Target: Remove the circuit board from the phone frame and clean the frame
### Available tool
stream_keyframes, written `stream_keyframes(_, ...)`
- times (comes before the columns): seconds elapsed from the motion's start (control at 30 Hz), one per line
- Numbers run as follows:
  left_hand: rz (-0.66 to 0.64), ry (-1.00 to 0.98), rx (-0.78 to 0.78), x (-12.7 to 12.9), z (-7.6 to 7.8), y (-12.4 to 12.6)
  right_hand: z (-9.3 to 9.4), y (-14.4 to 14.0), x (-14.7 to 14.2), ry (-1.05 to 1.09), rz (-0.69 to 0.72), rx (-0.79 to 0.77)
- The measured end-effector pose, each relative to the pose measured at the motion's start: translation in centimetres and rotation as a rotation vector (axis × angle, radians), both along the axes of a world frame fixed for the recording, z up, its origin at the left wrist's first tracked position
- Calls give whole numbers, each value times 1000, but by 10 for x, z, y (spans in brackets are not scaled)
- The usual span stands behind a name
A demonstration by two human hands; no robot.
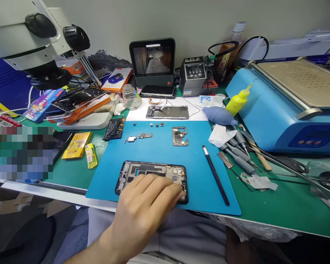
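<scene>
My left hand (148, 205) reaches in from the lower left and lies on an opened black phone frame (143, 170). Its fingers curl over the frame's right end, and the fingertips press near the lower right corner. The frame lies flat near the front of a blue work mat (198, 176). Farther back on the mat are a small circuit board (179, 136), a flex part (145, 135) and several tiny loose parts (156, 124). A black spudger tool (215, 174) lies to the right of the frame. My right hand is out of view.
A phone screen panel (167, 112) lies on white paper behind the mat. Tweezers and screwdrivers (238, 152), a blue air blower (219, 115) and a yellow squeeze bottle (238, 101) sit at the right by a blue machine (286, 106). A microscope (35, 40) hangs at the upper left.
</scene>
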State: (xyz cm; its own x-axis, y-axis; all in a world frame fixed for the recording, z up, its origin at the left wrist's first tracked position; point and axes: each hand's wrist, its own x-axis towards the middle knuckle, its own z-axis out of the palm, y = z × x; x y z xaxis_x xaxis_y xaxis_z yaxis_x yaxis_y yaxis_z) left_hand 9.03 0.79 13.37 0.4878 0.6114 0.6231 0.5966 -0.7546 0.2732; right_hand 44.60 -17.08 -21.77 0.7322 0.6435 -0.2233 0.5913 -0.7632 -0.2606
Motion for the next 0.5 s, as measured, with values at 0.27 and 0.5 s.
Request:
stream_keyframes(0.27,-99,-53,124,-15,-1,-9,-5,0,3,10,-33,-18)
stream_keyframes(0.5,-106,-45,114,-14,7,-1,-18,-7,7,17,-32,91)
